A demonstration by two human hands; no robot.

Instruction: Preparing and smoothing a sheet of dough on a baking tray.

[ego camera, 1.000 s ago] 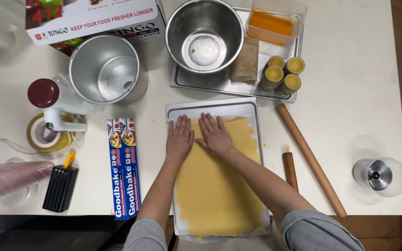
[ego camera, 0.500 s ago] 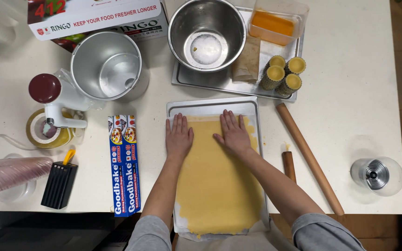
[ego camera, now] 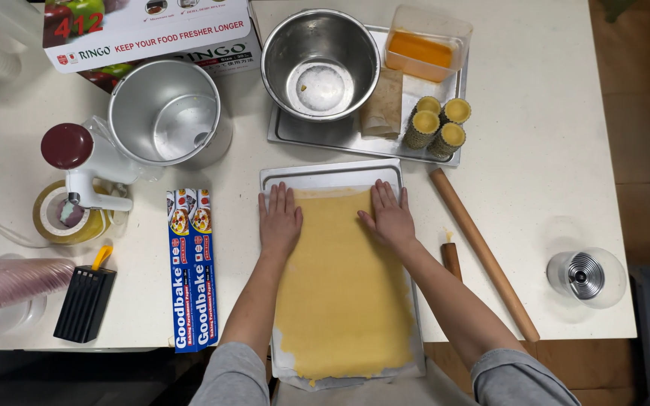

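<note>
- The left hand [ego camera: 280,220] and right hand [ego camera: 390,216] lie flat, fingers spread, on the yellow dough [ego camera: 340,293].
- The dough fills the tray [ego camera: 325,174].
- The tray's near edge is cut off.

Table [ego camera: 558,135] lay open toward its right edge; rolling pin [ego camera: 483,253] and parchment box [ego camera: 192,268] flanked the baking tray [ego camera: 325,174].

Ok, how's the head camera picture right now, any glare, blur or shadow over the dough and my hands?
Head view: sharp and evenly lit; the left hand and right hand show no motion blur on the dough sheet. Soft shadows only, beside the rolling pin. Mild glare inside the steel bowl and metal tin; the lower left corner is dark.
</note>
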